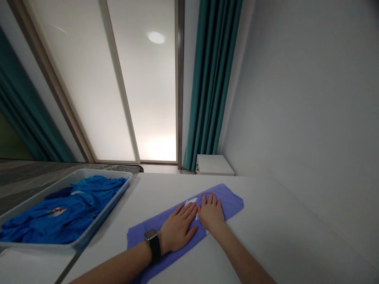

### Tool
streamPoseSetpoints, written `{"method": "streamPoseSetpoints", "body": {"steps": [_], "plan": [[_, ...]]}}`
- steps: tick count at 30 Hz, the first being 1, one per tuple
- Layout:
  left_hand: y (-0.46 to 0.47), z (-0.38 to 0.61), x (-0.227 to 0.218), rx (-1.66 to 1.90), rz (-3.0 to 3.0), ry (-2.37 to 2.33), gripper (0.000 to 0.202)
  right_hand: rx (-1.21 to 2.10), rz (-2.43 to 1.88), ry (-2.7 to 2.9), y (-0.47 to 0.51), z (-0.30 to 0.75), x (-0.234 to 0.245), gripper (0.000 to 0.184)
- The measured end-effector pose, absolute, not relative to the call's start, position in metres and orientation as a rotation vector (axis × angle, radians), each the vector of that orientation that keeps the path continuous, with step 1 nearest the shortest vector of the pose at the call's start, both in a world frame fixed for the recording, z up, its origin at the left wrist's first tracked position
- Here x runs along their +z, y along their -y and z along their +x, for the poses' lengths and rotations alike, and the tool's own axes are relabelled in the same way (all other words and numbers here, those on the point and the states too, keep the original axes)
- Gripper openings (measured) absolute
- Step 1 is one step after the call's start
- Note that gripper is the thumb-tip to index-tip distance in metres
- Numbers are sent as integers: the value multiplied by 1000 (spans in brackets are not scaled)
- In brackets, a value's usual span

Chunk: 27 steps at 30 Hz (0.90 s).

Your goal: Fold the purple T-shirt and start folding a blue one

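A purple garment (227, 200), folded into a long strip with a white print, lies on the white table (275, 228). My left hand (177, 228), with a dark watch on the wrist, rests flat on its middle, fingers stretched out. My right hand (211, 215) lies flat beside it on the same cloth, fingers spread, touching the left hand's fingertips. Neither hand grips anything.
A grey tray (85, 236) holding blue garments (68, 211) sits at the table's left. A small white cabinet (213, 165) stands beyond the table by a teal curtain (211, 83). A plain wall runs along the right; frosted sliding doors are ahead.
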State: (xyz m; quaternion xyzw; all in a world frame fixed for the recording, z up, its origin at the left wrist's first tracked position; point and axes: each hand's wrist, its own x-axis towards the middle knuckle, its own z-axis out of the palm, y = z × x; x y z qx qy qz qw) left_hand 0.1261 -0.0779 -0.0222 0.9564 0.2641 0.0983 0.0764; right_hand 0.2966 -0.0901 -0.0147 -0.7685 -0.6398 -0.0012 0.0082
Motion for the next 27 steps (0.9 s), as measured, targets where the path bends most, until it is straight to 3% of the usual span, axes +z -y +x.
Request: {"method": "streamPoseSetpoints", "body": {"steps": [10,20,27], "plan": [[89,137,-31,393,2803,-963,68,-105,-2398,1890,77,289,-21,61],[53,85,16,156,2912,-284,63,5,-2304,1919,71,297,-34,67],[82,91,-8,248,2902,-576,62,47,-2090,2180,55,310,-35,66]]}}
